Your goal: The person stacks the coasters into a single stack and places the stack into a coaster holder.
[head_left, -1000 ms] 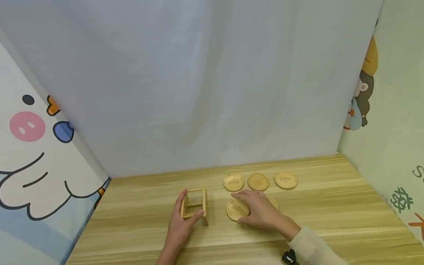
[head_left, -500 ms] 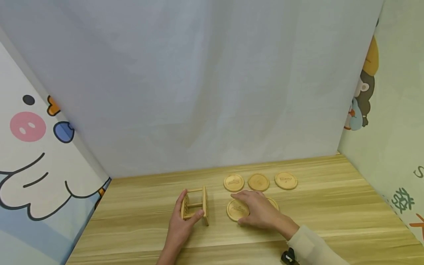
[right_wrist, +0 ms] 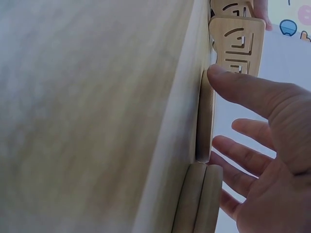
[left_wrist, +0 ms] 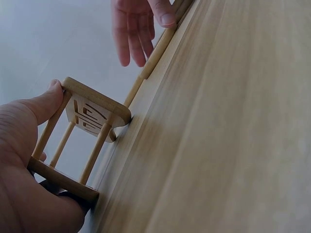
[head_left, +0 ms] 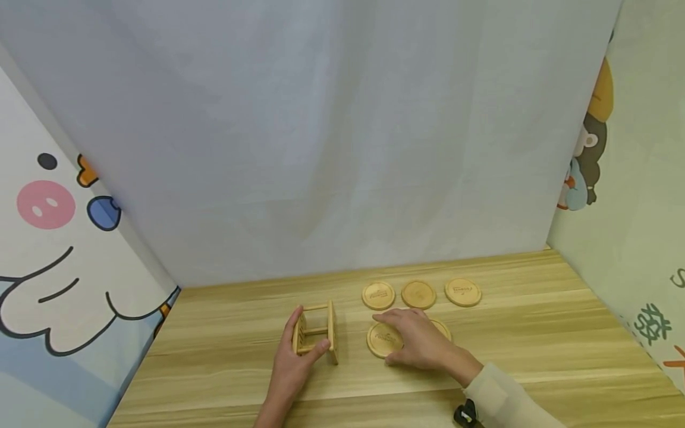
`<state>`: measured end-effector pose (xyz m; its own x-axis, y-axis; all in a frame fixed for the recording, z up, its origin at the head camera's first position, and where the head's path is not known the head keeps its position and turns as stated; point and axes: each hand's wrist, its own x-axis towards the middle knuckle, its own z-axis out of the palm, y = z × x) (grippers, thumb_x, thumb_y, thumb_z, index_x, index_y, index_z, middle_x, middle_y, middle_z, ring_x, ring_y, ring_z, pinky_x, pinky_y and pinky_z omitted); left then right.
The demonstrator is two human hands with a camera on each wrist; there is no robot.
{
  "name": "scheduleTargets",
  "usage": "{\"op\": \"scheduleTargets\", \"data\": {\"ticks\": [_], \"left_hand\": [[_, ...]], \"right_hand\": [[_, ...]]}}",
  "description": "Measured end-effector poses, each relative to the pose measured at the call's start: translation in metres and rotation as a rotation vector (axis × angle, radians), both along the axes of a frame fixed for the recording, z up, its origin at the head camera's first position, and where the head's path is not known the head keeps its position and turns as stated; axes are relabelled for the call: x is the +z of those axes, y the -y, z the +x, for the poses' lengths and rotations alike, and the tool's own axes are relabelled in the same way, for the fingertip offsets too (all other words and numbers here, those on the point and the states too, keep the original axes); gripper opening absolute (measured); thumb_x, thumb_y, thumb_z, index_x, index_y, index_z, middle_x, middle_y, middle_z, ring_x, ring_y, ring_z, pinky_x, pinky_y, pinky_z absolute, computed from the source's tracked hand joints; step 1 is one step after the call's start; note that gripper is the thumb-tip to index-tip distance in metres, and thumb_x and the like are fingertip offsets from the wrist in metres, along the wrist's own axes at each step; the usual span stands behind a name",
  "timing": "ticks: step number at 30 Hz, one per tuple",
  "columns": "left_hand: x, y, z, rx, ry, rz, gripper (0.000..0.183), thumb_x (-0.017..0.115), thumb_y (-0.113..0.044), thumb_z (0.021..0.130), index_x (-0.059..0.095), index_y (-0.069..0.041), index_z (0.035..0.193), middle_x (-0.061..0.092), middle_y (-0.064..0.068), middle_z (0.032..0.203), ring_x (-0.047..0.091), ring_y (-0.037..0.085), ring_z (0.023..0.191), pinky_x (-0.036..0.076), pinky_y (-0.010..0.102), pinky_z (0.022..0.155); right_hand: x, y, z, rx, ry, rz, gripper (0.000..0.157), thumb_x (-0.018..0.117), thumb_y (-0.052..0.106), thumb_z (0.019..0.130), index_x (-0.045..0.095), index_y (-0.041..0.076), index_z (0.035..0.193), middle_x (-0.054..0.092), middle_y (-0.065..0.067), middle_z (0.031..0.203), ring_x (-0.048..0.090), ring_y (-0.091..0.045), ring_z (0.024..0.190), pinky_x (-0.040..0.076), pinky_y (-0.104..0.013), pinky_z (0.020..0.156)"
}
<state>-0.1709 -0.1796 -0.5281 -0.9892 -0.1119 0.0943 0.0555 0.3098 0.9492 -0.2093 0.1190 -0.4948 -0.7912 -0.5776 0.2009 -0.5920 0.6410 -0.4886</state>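
Note:
My left hand (head_left: 291, 362) grips a small wooden coaster holder (head_left: 332, 333), thumb on one side panel and fingers on the other. Cut-out patterned panels (left_wrist: 95, 104) joined by thin rods show in the left wrist view. Over the front row of round wooden coasters, my right hand (head_left: 420, 342) has its fingers spread and loosely bent. Its thumb and fingertips lie close to the front left coaster (head_left: 383, 340); whether they touch it I cannot tell. Another coaster (head_left: 443, 329) is partly hidden behind that hand. In the right wrist view two coasters (right_wrist: 208, 199) look stacked.
Behind the right hand lies a back row: a left coaster (head_left: 378, 295), a middle coaster (head_left: 418, 295) and a right coaster (head_left: 462, 292). The wooden table (head_left: 225, 333) ends at a pale curtain (head_left: 342, 178). Cartoon-printed panels (head_left: 48, 261) stand at both sides.

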Motion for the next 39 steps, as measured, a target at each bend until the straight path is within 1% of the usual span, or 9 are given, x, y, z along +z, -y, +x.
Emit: {"op": "scheduleTargets", "data": {"ticks": [1, 3, 6, 8, 11, 13, 20, 27, 39], "left_hand": [[0.0031, -0.0009, 0.0016, -0.004, 0.002, 0.000, 0.104, 0.094, -0.039, 0.091, 0.036, -0.019, 0.174, 0.034, 0.034, 0.174, 0.031, 0.063, 0.157, 0.030, 0.083, 0.120], [0.0051, -0.0019, 0.0036, 0.003, 0.002, 0.003, 0.103, 0.095, -0.038, 0.090, 0.037, -0.018, 0.174, 0.033, 0.033, 0.174, 0.031, 0.062, 0.158, 0.029, 0.082, 0.121], [0.0054, -0.0026, 0.0043, 0.013, -0.019, -0.026, 0.103, 0.094, -0.038, 0.091, 0.037, -0.018, 0.174, 0.036, 0.034, 0.172, 0.035, 0.064, 0.155, 0.033, 0.082, 0.118], [0.0058, -0.0029, 0.0039, 0.011, -0.017, -0.026, 0.103, 0.093, -0.039, 0.092, 0.036, -0.020, 0.174, 0.035, 0.034, 0.173, 0.033, 0.064, 0.155, 0.032, 0.083, 0.118], [0.0064, -0.0034, 0.0031, 0.005, 0.019, -0.018, 0.103, 0.093, -0.041, 0.092, 0.035, -0.022, 0.175, 0.032, 0.031, 0.176, 0.029, 0.062, 0.158, 0.029, 0.083, 0.120], [0.0078, -0.0047, 0.0031, -0.004, 0.049, -0.003, 0.103, 0.093, -0.039, 0.093, 0.034, -0.022, 0.175, 0.029, 0.028, 0.178, 0.026, 0.059, 0.161, 0.027, 0.082, 0.123], [0.0075, -0.0071, 0.0025, 0.002, 0.088, -0.002, 0.103, 0.093, -0.034, 0.093, 0.033, -0.023, 0.175, 0.028, 0.027, 0.179, 0.027, 0.058, 0.161, 0.030, 0.080, 0.122], [0.0087, -0.0056, 0.0028, 0.009, 0.087, -0.007, 0.103, 0.093, -0.035, 0.093, 0.033, -0.023, 0.176, 0.029, 0.028, 0.178, 0.029, 0.059, 0.160, 0.032, 0.080, 0.121], [0.0104, -0.0047, 0.0025, 0.008, 0.084, -0.006, 0.103, 0.093, -0.035, 0.093, 0.032, -0.022, 0.176, 0.028, 0.029, 0.178, 0.028, 0.059, 0.161, 0.032, 0.080, 0.122]], "right_hand": [[-0.0003, -0.0002, -0.0001, 0.002, 0.001, 0.004, 0.086, 0.103, 0.019, 0.075, 0.066, 0.002, 0.151, 0.070, -0.016, 0.148, 0.065, -0.038, 0.136, 0.042, -0.065, 0.117], [-0.0011, -0.0004, -0.0005, 0.006, 0.003, 0.013, 0.086, 0.103, 0.020, 0.076, 0.065, 0.002, 0.151, 0.070, -0.016, 0.148, 0.065, -0.038, 0.136, 0.042, -0.065, 0.117], [-0.0011, -0.0004, -0.0008, 0.009, 0.002, 0.023, 0.085, 0.103, 0.019, 0.076, 0.065, 0.002, 0.151, 0.070, -0.016, 0.148, 0.065, -0.038, 0.136, 0.042, -0.066, 0.116], [-0.0009, -0.0007, -0.0011, 0.009, -0.001, 0.030, 0.085, 0.103, 0.018, 0.077, 0.065, 0.002, 0.151, 0.070, -0.015, 0.148, 0.065, -0.038, 0.136, 0.043, -0.066, 0.116], [-0.0001, -0.0017, -0.0008, 0.009, 0.001, 0.039, 0.085, 0.103, 0.018, 0.077, 0.065, 0.003, 0.152, 0.070, -0.015, 0.148, 0.064, -0.038, 0.137, 0.043, -0.066, 0.115], [0.0000, -0.0029, -0.0003, 0.006, 0.004, 0.044, 0.085, 0.103, 0.018, 0.077, 0.066, 0.003, 0.152, 0.070, -0.015, 0.148, 0.064, -0.038, 0.137, 0.043, -0.066, 0.115], [-0.0029, -0.0056, -0.0003, 0.005, 0.012, 0.043, 0.086, 0.104, 0.019, 0.077, 0.066, 0.004, 0.152, 0.070, -0.014, 0.148, 0.064, -0.038, 0.137, 0.042, -0.065, 0.116], [-0.0024, -0.0039, -0.0021, 0.009, 0.024, 0.033, 0.085, 0.104, 0.019, 0.077, 0.066, 0.004, 0.152, 0.070, -0.013, 0.148, 0.064, -0.038, 0.136, 0.042, -0.068, 0.115], [-0.0025, -0.0029, -0.0036, 0.010, 0.021, 0.030, 0.084, 0.103, 0.019, 0.077, 0.066, 0.005, 0.151, 0.071, -0.012, 0.147, 0.065, -0.037, 0.135, 0.041, -0.068, 0.115]]}}
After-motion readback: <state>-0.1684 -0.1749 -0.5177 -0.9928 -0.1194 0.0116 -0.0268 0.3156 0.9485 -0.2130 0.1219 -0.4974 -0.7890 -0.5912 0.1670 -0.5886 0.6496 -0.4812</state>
